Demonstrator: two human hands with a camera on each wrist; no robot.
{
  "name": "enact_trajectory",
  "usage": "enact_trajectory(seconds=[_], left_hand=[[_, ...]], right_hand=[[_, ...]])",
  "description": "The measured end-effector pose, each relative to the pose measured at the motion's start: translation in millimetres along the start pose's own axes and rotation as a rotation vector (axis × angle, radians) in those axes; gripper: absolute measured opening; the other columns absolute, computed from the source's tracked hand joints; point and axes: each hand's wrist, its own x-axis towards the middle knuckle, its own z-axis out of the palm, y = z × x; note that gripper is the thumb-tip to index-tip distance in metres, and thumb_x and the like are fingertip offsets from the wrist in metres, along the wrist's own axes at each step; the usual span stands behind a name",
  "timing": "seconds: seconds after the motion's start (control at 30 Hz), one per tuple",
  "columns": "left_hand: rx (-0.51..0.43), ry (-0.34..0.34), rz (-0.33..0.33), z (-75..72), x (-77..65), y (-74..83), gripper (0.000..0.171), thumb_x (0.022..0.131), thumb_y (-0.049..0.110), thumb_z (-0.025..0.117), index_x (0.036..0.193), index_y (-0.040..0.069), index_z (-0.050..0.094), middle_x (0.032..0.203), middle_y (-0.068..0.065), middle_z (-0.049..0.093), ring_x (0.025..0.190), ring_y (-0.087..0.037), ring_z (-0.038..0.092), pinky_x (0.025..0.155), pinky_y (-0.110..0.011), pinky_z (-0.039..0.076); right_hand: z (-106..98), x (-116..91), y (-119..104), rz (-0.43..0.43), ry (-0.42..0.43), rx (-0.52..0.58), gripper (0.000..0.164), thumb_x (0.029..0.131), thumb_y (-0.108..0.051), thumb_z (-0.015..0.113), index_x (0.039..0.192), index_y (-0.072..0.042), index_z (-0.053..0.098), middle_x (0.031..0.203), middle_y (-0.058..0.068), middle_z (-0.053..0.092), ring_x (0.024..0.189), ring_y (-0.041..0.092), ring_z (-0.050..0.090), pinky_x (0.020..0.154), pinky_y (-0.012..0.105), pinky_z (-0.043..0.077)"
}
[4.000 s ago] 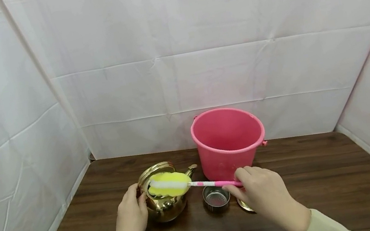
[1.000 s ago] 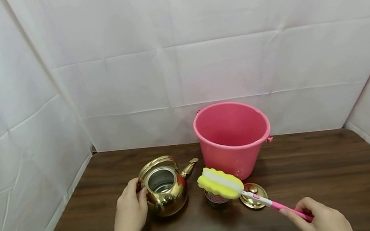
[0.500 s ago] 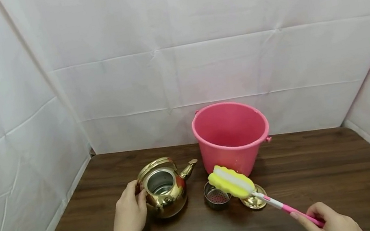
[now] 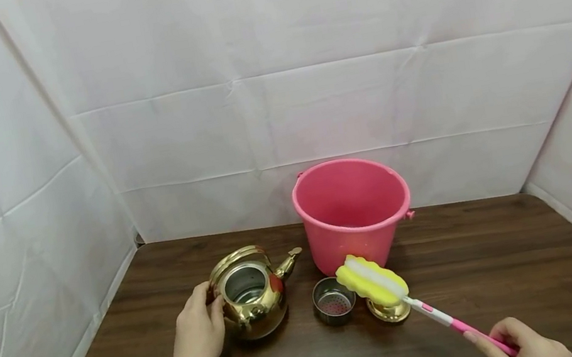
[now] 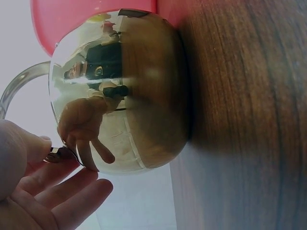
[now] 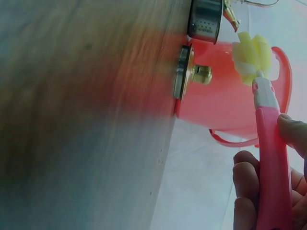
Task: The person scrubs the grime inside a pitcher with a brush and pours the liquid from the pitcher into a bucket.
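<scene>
A shiny gold kettle (image 4: 258,319) stands lidless on the table, its spout toward the back right. My left hand (image 4: 195,335) is at its left side, where thumb and fingers pinch the handle's lower end; the kettle's body (image 5: 153,91) fills the left wrist view. With my right hand (image 4: 525,345) I hold the pink and white handle of a sponge bottle brush (image 4: 371,280) at front right. Its yellow and white head is over the table, overlapping the bucket's base and part of the gold lid (image 4: 392,314) in the head view.
A pink bucket (image 4: 333,250) stands behind the brush head. Between kettle and lid sits a small metal strainer cup (image 4: 336,317) with a perforated bottom. White sheeting (image 4: 254,126) encloses the dark wooden table (image 4: 507,260) at the back and sides.
Four seconds ago the brush head was over the kettle's mouth; my right hand has since carried it right and toward me, lately drifting slightly farther right. My left hand stays at the kettle.
</scene>
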Motion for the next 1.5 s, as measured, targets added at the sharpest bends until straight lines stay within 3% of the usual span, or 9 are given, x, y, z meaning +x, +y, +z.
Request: enact_trajectory(seconds=[0.2,0.4,0.67,1.13,1.5], left_hand=[[0.002,0.011,0.007,-0.3,-1.4,-1.2,0.024,0.089,0.002,0.061,0.111,-0.007,0.055,0.098,-0.023,0.064,0.09,-0.038,0.066,0.072,-0.047,0.055],[0.0,0.006,0.002,-0.3,-2.2,-1.4,0.024,0.089,0.002,0.06,0.111,-0.007,0.056,0.098,-0.024,0.064,0.09,-0.038,0.066,0.072,-0.047,0.055],[0.009,0.009,0.009,-0.1,-2.3,-2.4,0.023,0.089,0.001,0.061,0.11,-0.006,0.056,0.098,-0.024,0.064,0.089,-0.038,0.066,0.071,-0.047,0.055],[0.001,0.021,0.013,0.9,-1.6,-2.8,0.023,0.089,0.001,0.061,0.109,-0.006,0.056,0.097,-0.023,0.065,0.089,-0.038,0.066,0.072,-0.048,0.055],[0.0,0.031,0.016,1.3,0.1,-3.0,0.023,0.088,0.001,0.061,0.109,-0.006,0.056,0.097,-0.023,0.065,0.089,-0.038,0.066,0.072,-0.049,0.054]], right_hand=[[-5,-1,1,0.074,-0.034,-0.026,0.034,0.067,-0.027,0.083,0.059,-0.02,0.051,0.048,-0.012,0.031,0.041,-0.008,0.022,0.038,0.016,0.019],[-11,-1,4,0.152,-0.028,-0.01,0.031,0.066,-0.025,0.083,0.06,-0.019,0.053,0.046,-0.019,0.032,0.04,-0.008,0.025,0.04,0.017,0.022],[-14,-2,16,0.173,0.016,0.079,0.028,0.066,-0.014,0.081,0.061,-0.014,0.053,0.045,-0.025,0.034,0.039,-0.009,0.028,0.04,0.015,0.024],[-16,0,46,0.318,-0.033,0.149,0.025,0.073,-0.01,0.074,0.062,-0.006,0.053,0.044,-0.02,0.038,0.039,-0.003,0.034,0.04,0.016,0.028],[-19,5,54,0.363,-0.072,0.086,0.018,0.077,-0.011,0.07,0.069,-0.003,0.057,0.047,-0.013,0.041,0.041,-0.002,0.035,0.04,0.016,0.03]])
